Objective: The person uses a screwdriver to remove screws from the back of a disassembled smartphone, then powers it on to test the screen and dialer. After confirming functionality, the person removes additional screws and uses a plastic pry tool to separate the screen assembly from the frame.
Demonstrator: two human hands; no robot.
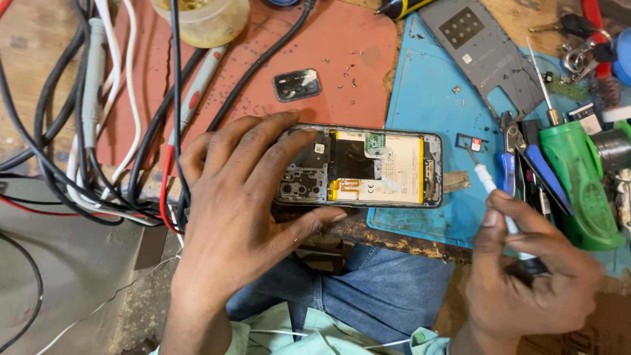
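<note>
Right now your left hand (230, 210) is spread over the camera end of the opened phone (358, 165), fingers laid across its top edge and upper left corner, thumb pressed against the lower edge, so the grip clamps the phone flat on the counter (39, 39). The phone lies face down with its back cover off, straddling the seam between the red mat (315, 39) and the blue mat (427, 98), its long side running left to right just above your lap. You can see the yellow-edged battery (394, 167) in its middle and the dark board shield beside your fingertips.

Your right hand (526, 276) sits low at the counter's front edge, well apart from the phone, with its grip closed around a thin white-tipped tool (490, 184) whose tip points up toward the small card tray (468, 141) lying on the blue mat just right of the phone.

Above the phone, a loose camera bezel (297, 85) rests on the red mat with tiny screws (348, 72) scattered near it. A grey back panel (486, 52) lies on the blue mat, a green bottle (582, 184) stands to the right, and a tangle of cables (98, 131) runs down the left.
</note>
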